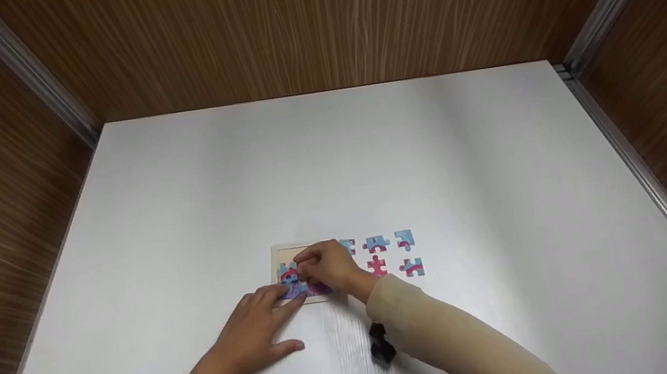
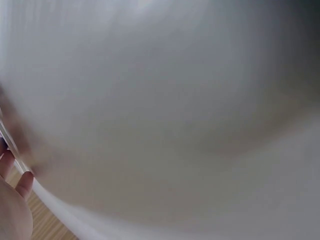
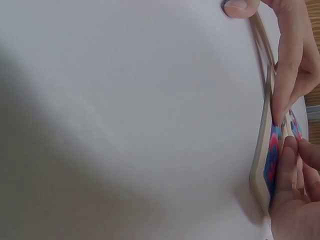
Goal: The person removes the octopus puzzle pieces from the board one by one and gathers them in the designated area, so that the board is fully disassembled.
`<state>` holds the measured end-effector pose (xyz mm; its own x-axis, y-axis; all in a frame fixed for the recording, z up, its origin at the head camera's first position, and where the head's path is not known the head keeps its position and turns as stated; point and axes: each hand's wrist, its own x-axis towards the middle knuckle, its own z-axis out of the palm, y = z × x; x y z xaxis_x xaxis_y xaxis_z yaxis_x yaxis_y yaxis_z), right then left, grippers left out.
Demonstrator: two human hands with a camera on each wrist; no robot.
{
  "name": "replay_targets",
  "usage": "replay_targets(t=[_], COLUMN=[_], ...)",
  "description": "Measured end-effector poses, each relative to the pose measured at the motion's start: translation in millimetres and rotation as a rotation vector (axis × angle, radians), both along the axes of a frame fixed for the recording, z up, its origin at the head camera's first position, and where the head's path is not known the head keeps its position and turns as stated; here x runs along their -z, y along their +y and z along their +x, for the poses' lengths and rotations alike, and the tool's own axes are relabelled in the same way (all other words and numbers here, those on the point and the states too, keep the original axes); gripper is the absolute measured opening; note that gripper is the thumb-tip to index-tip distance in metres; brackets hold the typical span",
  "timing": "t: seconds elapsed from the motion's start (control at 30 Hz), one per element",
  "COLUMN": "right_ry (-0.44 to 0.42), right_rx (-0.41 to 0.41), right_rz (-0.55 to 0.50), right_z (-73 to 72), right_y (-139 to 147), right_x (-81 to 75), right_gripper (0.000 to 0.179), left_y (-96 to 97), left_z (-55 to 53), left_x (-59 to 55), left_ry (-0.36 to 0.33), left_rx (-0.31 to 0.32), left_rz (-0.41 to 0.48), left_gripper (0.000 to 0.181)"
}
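Note:
A wooden jigsaw tray (image 1: 277, 248) lies on the white table, its near part filled with purple, pink and blue pieces. My left hand (image 1: 252, 330) rests with fingers spread over the tray's near left corner, fingertips on the fitted pieces and thumb on the table. Above the tray, my right hand (image 1: 333, 266) pinches a puzzle piece (image 3: 295, 125) between thumb and fingers. That piece is mostly hidden by the hand in the head view. In the right wrist view the left index finger (image 3: 287, 75) touches the fitted pieces (image 3: 272, 155). The left wrist view catches only left fingertips (image 2: 25, 184).
Several loose puzzle pieces lie right of the tray, among them a blue and pink one (image 1: 375, 244), a corner piece (image 1: 405, 239), a pink one (image 1: 376, 266) and another (image 1: 412, 267). A black wrist device (image 1: 381, 344) sits under the right sleeve. Wood-grain panels (image 1: 311, 27) wall the table.

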<state>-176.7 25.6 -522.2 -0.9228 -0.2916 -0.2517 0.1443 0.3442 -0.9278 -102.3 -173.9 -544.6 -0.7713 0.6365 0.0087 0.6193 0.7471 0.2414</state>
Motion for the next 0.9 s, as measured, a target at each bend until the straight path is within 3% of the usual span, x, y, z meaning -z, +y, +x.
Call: replay_targets(t=[0.23,0.6,0.9], right_ry=[-0.015,0.12,0.044], right_rx=[-0.017,-0.087,-0.089], right_rz=[-0.063,0.082,0.047], right_z=[-5.0,-10.8,-10.1], right_y=[14,36,52], right_x=[-5.0,-9.8,-12.5], right_gripper=[0.017,0.014,0.015], left_y=[-0.4,-0.6,0.0], left_z=[0.1,0.9,-0.1], left_x=[0.9,0.7,-0.1], left_ry=[0.011,0.044,0.0], left_rx=[-0.002,0.006,-0.007], left_rz=[0.013,-0.001,-0.004], left_gripper=[0.076,0.078,0.078])
